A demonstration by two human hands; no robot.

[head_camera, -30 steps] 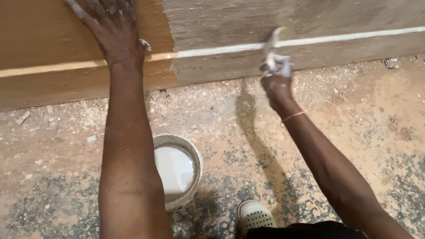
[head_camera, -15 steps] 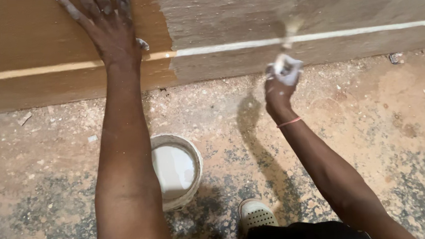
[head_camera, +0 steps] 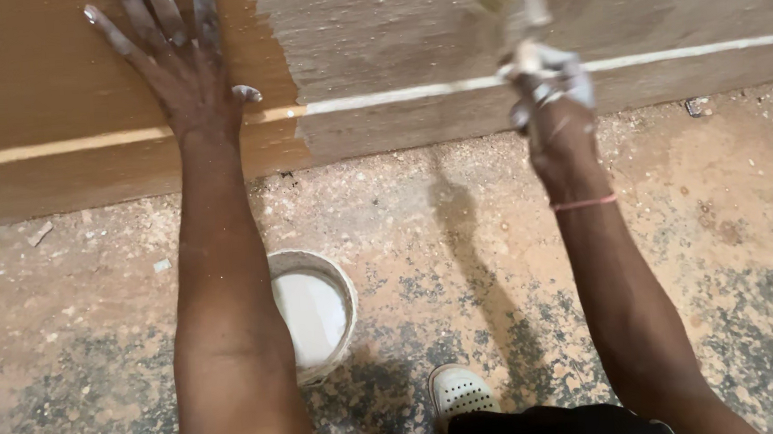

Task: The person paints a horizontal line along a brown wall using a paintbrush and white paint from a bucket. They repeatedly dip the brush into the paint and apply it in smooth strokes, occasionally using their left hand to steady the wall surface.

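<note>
My left hand (head_camera: 176,69) lies flat, fingers spread, on the darker brown part of an upright wooden board (head_camera: 57,94). My right hand (head_camera: 551,100), smeared with white, grips a paintbrush (head_camera: 515,8) whose blurred bristles point up against the paler, greyish part of the board (head_camera: 411,28). A white strip (head_camera: 680,51) runs along the board. A small tub of white liquid (head_camera: 310,311) sits on the floor beside my left forearm.
The floor (head_camera: 702,251) is dusty, speckled concrete covered in sawdust. My white shoe (head_camera: 458,390) shows at the bottom centre. A small dark scrap (head_camera: 695,107) lies by the board's foot at right.
My right hand has lifted the brush from the white strip up onto the pale upper part of the board. The left hand has stayed pressed in place.
</note>
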